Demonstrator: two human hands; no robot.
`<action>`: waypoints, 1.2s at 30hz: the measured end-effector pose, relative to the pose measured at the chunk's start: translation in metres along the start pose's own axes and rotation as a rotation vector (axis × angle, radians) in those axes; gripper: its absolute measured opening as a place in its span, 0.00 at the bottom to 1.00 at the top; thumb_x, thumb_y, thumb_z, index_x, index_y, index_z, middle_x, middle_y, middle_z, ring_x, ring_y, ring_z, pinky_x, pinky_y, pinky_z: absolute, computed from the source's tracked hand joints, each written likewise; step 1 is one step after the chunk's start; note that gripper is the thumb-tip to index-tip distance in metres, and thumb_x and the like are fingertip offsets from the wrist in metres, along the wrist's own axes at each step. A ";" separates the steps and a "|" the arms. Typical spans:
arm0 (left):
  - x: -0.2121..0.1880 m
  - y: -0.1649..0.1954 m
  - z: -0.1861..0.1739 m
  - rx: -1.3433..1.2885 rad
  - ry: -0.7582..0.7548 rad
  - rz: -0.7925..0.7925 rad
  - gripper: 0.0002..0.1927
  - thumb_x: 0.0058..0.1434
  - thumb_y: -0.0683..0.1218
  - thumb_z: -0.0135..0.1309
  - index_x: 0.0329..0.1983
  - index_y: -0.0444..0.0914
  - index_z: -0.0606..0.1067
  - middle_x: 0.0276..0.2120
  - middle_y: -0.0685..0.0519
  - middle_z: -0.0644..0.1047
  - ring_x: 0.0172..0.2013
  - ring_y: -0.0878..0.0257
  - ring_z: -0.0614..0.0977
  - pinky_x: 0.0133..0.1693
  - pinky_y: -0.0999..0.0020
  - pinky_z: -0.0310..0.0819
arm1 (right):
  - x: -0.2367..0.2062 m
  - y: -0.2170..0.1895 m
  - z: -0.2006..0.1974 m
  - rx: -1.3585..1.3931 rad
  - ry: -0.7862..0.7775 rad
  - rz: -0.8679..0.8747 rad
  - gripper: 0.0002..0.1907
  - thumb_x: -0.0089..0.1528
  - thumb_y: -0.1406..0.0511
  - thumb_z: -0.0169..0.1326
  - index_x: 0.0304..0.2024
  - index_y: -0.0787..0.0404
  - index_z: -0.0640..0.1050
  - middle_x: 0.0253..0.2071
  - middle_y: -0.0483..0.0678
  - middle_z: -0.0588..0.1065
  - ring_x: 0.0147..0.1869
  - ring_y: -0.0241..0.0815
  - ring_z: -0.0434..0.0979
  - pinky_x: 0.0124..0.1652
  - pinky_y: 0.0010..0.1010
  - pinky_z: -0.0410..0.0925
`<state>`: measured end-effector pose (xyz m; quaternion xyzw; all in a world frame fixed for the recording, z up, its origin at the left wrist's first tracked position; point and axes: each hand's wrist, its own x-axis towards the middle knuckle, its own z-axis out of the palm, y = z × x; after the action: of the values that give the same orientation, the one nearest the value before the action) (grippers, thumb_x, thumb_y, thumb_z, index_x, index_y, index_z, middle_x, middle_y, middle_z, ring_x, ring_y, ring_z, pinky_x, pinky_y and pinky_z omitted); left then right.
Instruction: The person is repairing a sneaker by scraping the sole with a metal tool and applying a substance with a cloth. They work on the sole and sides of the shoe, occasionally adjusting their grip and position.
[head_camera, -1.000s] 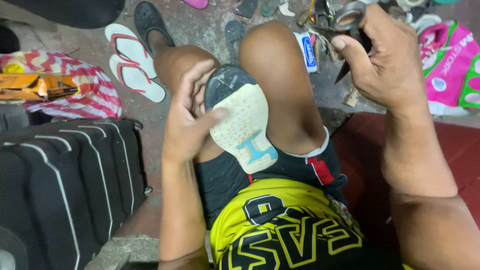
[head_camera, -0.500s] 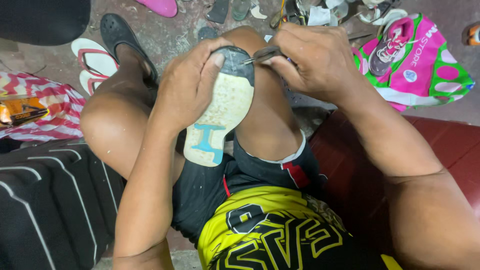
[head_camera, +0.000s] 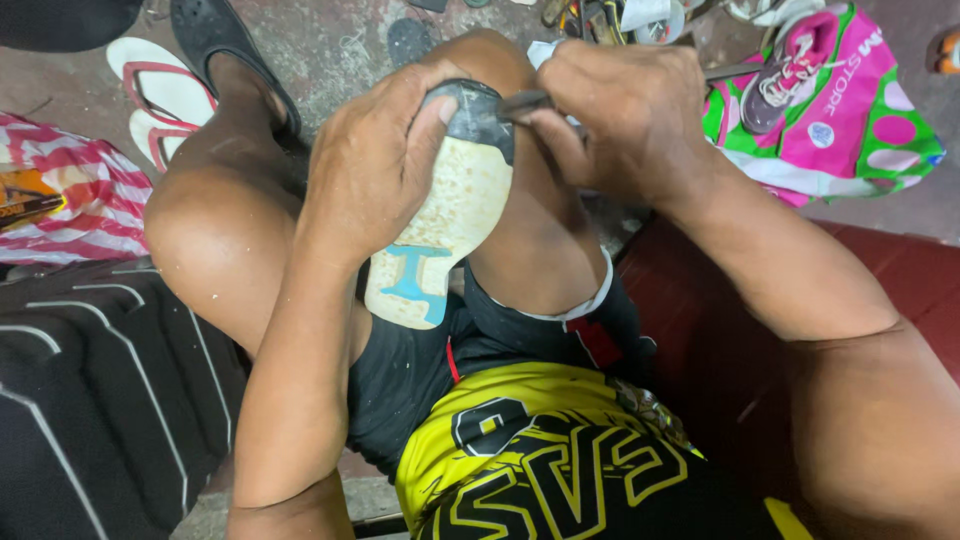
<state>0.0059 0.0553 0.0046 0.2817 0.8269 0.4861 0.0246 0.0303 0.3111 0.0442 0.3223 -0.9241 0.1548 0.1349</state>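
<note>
We are gripping the light, stiff shoe (head_camera: 445, 215) in the left hand (head_camera: 370, 165); the right hand (head_camera: 625, 115) is clenching a tool (head_camera: 525, 100) at its toe.

The person wears black shorts (head_camera: 480, 350) with a white hem and red patch, a yellow-and-black printed shirt (head_camera: 540, 460), a black sandal (head_camera: 225, 45), arms bare.

My left hand (head_camera: 375, 165) covers one whole side of the shoe sole (head_camera: 445, 225), and my right hand (head_camera: 620, 115) swallows most of the metal tool (head_camera: 525, 102), so no idea what the handle looks like. The flip-flops (head_camera: 160, 105) at upper left are cut off by the frame edge, and the clutter along the top is too small to tell.
</note>
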 end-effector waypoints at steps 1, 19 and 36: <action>0.000 0.000 0.000 -0.011 0.006 -0.003 0.11 0.77 0.46 0.49 0.57 0.37 0.75 0.46 0.39 0.80 0.47 0.40 0.81 0.47 0.50 0.75 | -0.001 -0.001 0.000 -0.009 -0.029 0.025 0.13 0.63 0.63 0.65 0.34 0.61 0.72 0.30 0.48 0.70 0.33 0.50 0.75 0.34 0.40 0.65; -0.010 -0.001 0.003 0.035 0.074 -0.007 0.10 0.78 0.45 0.49 0.58 0.38 0.75 0.47 0.40 0.80 0.46 0.39 0.81 0.47 0.48 0.74 | -0.005 -0.020 0.003 -0.049 -0.080 0.033 0.15 0.67 0.62 0.65 0.33 0.60 0.72 0.32 0.49 0.70 0.33 0.49 0.75 0.33 0.40 0.65; -0.014 -0.005 0.004 0.005 0.094 0.014 0.11 0.79 0.45 0.46 0.57 0.36 0.76 0.48 0.40 0.80 0.49 0.39 0.81 0.50 0.49 0.74 | -0.017 -0.018 0.008 -0.066 -0.046 0.082 0.12 0.62 0.65 0.63 0.33 0.60 0.72 0.31 0.48 0.70 0.34 0.49 0.76 0.33 0.40 0.65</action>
<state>0.0172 0.0499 -0.0046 0.2642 0.8264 0.4970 -0.0185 0.0537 0.3037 0.0341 0.2831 -0.9440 0.1223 0.1177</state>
